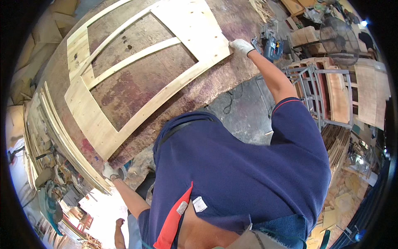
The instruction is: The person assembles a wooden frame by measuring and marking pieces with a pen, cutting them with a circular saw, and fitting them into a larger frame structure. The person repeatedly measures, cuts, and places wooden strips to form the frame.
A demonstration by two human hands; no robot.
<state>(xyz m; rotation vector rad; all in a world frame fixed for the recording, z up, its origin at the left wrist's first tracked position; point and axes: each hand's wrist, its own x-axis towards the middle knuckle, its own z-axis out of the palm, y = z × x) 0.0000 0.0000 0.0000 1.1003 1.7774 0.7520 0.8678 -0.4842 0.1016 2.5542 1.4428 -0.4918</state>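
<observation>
With twelve straight ahead of the wearer and the dial centred on the view, the pale wooden frame [157, 99] lies between ten and eleven o'clock, flat-looking on the stained desk [237, 20], its long near rail slanting from eight o'clock up to one; a second pale frame [78, 46] sits beyond it at ten o'clock, so close that I cannot tell from here whether the two touch or overlap.

The left hand [109, 171], in a white glove, is at the near corner at eight o'clock; the right hand [241, 46], gloved too, meets the opposite end corner at one o'clock, fingers partly bent against the wood; how far either grip closes under the edge I cannot tell, since the fingers' undersides are hidden.

If this is a matter of steadying or shifting the piece, I would keep both hands working evenly; the frame is long and open in the middle, so one end pulled ahead of the other would probably twist its joints; better to slide it level, eyes on the far edge, to spare the second frame a knock.

I would also mind the blue power tool [271, 47] at half past one, just beyond the right hand (a careless elbow would find it), and the long wooden strips [62, 133] at nine o'clock, near the frame's left end.
</observation>
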